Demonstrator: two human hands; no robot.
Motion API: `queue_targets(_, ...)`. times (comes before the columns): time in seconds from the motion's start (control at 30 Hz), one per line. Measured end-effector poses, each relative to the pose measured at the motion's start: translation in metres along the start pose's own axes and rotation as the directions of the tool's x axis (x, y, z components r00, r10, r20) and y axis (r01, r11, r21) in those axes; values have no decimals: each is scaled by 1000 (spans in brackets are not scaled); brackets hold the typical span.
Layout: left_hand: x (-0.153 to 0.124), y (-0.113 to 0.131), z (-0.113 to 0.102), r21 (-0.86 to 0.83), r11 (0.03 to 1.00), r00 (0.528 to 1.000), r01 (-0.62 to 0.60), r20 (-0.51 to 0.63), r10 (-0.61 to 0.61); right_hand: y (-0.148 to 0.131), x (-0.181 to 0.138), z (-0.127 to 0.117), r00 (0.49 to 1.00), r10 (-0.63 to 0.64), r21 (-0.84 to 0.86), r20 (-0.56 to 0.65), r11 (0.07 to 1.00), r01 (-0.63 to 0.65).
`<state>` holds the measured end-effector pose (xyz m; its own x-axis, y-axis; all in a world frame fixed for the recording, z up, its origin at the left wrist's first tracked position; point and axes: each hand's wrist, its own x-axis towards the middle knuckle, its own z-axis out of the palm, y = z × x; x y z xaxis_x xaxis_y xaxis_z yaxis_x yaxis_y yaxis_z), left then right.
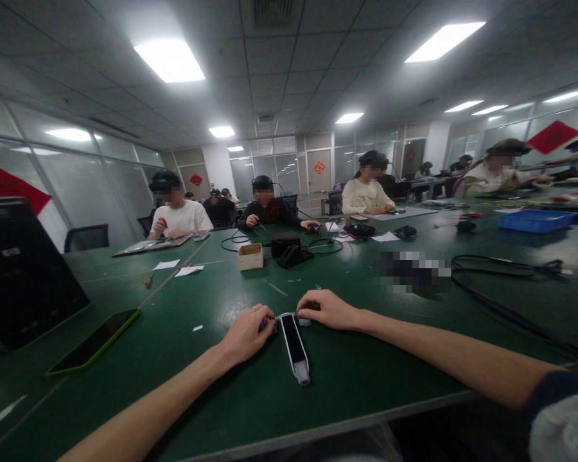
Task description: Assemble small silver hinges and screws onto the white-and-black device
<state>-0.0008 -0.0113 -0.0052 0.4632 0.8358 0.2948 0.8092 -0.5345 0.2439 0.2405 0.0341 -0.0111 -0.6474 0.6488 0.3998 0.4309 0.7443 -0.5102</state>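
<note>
A long, slim white device (295, 346) with a glossy black face lies on the green table, its narrower grey-white tip pointing towards me. My left hand (248, 332) rests just left of its far end, fingers curled round something small and dark that they mostly hide. On the opposite side, my right hand (328, 309) bends down with thumb and fingers pressed together. A small clear or greyish piece (305, 322) shows beneath those fingertips; what they grip is too small to name. Both hands are close to the device's far end.
A phone in a green case (96, 340) and a black HP box-like item (24, 269) are at left. Ahead stand a small carton (250, 256) and a black stand (289, 251). Black cables (510, 308) and a blue tray (537, 220) lie right. Several people sit across the table.
</note>
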Motion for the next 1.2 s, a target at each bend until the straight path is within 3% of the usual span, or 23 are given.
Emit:
queue_targets(0.33,0,-2,2,8,1000,1000,-19,-21,19,2,3,3,1000,-1,-71,12,997,2)
queue_targets(0.8,-1,0,-1,-9,1000,1000,-2,-4,2,2,1,0,997,62,123,37,990,-66)
queue_targets(1.2,0,-1,1,7,1000,1000,-10,-11,10,-1,-1,-4,997,51,41,52,998,-53)
